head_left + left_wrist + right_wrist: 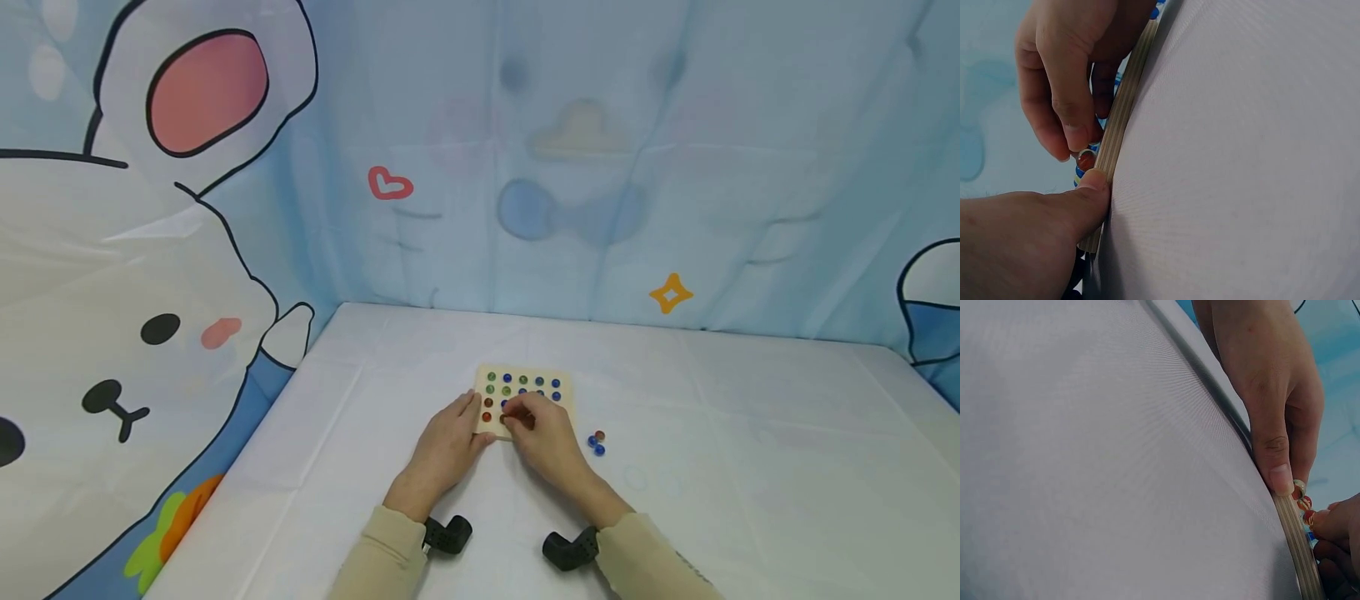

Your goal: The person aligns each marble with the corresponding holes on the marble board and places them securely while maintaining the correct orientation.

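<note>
A pale wooden board (566, 390) lies on the white-covered table, holding rows of green, blue and reddish-brown glass marbles in its hollows. My left hand (447, 442) grips the board's near left corner, thumb along the front edge and fingers along the left side. Over the front row, my right hand (551, 442) has thumb and forefinger pinched at a reddish-brown marble (1308, 517), close to the board's surface. Its palm and fingers hide part of the board's right side. In the left wrist view, another reddish marble (1086, 160) shows just above the left thumb.
To the right of the board lies a small cluster of loose marbles, blue ones (592, 442) and a reddish one (600, 435). A black camera mount (448, 534) sits at the left wrist, another mount (571, 550) at the right. A printed curtain (465, 250) borders the table's back.
</note>
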Action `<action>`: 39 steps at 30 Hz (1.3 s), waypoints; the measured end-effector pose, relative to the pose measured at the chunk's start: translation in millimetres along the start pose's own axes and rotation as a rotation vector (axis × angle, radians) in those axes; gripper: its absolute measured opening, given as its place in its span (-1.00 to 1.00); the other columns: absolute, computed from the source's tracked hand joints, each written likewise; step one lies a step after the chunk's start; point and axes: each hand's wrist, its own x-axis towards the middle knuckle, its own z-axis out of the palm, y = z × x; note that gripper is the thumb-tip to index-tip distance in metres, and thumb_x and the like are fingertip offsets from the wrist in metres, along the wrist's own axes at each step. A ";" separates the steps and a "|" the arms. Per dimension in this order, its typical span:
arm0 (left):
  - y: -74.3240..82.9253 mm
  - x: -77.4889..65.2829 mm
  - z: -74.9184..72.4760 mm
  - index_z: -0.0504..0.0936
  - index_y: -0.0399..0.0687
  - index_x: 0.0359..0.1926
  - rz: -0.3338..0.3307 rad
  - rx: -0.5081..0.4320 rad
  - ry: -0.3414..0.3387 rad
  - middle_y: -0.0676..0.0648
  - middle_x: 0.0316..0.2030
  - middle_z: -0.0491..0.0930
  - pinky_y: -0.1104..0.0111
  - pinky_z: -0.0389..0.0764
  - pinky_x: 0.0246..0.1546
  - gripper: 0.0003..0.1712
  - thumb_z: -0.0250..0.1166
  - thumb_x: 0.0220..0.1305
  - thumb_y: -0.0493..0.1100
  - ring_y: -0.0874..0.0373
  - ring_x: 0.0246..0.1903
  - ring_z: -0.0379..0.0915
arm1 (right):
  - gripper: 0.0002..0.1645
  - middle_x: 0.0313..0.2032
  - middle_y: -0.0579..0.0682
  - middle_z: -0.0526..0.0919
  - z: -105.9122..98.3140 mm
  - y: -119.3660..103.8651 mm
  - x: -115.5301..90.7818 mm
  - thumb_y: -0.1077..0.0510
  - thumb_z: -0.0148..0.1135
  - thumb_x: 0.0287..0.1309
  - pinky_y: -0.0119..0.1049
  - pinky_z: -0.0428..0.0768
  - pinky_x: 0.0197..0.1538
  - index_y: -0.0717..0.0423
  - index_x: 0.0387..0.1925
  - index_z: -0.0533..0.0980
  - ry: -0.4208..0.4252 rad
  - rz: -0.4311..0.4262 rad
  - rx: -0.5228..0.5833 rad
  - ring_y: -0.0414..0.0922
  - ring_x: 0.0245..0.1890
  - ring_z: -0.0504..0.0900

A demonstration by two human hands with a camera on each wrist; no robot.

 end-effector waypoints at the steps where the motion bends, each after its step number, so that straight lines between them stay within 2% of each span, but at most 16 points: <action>1: -0.1 -0.1 0.0 0.35 -0.40 0.35 0.002 0.001 0.003 -0.33 0.33 0.40 0.15 0.48 0.32 -0.27 0.24 0.38 0.03 -0.12 0.31 0.39 | -0.85 -0.27 -0.06 0.70 -0.2 0.2 -0.3 0.32 0.36 0.18 -0.34 0.65 -0.15 0.09 -0.22 0.64 -0.003 0.002 0.000 -0.22 -0.26 0.58; 6: -0.7 0.0 1.0 0.36 -0.40 0.36 0.005 0.003 0.010 -0.33 0.32 0.41 0.15 0.49 0.32 -0.28 0.24 0.39 0.03 -0.12 0.31 0.40 | -0.84 -0.26 -0.07 0.70 -2.1 1.2 -1.6 0.32 0.35 0.18 -0.35 0.65 -0.14 0.09 -0.19 0.64 -0.008 0.000 0.001 -0.23 -0.25 0.59; 19: -0.2 0.9 1.2 0.32 -0.36 0.39 -0.034 -0.013 -0.027 -0.30 0.36 0.37 0.15 0.46 0.35 -0.28 0.23 0.40 0.01 -0.10 0.34 0.36 | -0.85 -0.25 -0.02 0.71 -18.0 4.7 -5.1 0.36 0.31 0.18 -0.37 0.70 -0.11 0.12 -0.21 0.63 0.011 -0.046 0.041 -0.19 -0.22 0.64; 26: 0.3 0.1 1.0 0.32 -0.35 0.39 -0.035 -0.004 -0.028 -0.29 0.36 0.37 0.16 0.46 0.35 -0.27 0.24 0.40 0.03 -0.09 0.34 0.36 | -0.85 -0.24 -0.01 0.71 -28.3 9.0 -8.9 0.36 0.30 0.19 -0.35 0.71 -0.10 0.13 -0.22 0.64 0.031 -0.022 0.054 -0.16 -0.20 0.64; 39: 2.7 0.2 -0.4 0.30 -0.33 0.42 -0.055 -0.032 -0.045 -0.27 0.39 0.34 0.16 0.42 0.38 -0.25 0.22 0.40 0.05 -0.09 0.37 0.32 | -0.83 -0.20 -0.04 0.70 -51.8 18.3 -14.5 0.37 0.26 0.22 -0.33 0.71 -0.07 0.16 -0.16 0.63 0.064 -0.023 -0.005 -0.16 -0.15 0.64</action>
